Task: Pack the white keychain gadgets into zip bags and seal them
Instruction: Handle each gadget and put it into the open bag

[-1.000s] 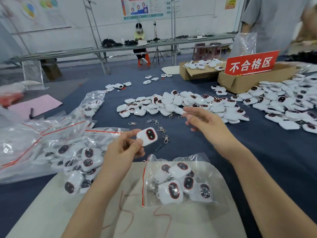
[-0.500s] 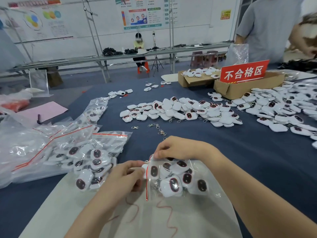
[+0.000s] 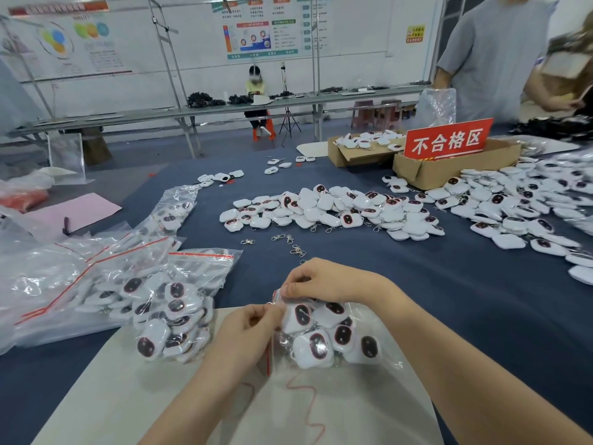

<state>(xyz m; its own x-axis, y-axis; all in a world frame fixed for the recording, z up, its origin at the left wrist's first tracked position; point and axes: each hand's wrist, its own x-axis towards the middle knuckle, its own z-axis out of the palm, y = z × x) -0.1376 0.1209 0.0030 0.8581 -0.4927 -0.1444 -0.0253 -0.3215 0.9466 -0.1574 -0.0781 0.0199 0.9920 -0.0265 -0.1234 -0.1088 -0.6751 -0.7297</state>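
Clear plastic of the zip bag (image 3: 382,361) lies on a pale board (image 3: 106,390) at the near edge of the table (image 3: 481,316), directly in front of the person. Several white gadgets (image 3: 316,346) are inside it. The bag's mouth, marked by the red zip strip (image 3: 269,358), faces to the person's left, and the strip runs from the near side to the far side, a little tilted.

The right hand (image 3: 327,282) pinches the far end of the strip with curled fingers. The left hand (image 3: 247,332) has its fingers closed at the middle of the mouth and touches the plastic there. I cannot tell whether it holds something more than the bag's edge.

Both hands are on the mouth, so I judge that sealing is the step in hand: a pinch would slide along the strip toward the near end, which the left hand reaches more easily. A gadget lies just beside the strip inside the bag and could block the closing.

Filled bags (image 3: 167,319) lie to the left, near but apart. Loose gadgets (image 3: 324,208) and metal clasps (image 3: 293,248) lie farther, toward the middle of the table, and a cardboard box (image 3: 426,173) with a red sign (image 3: 447,139) stands toward the far right corner. None of these is in the way.
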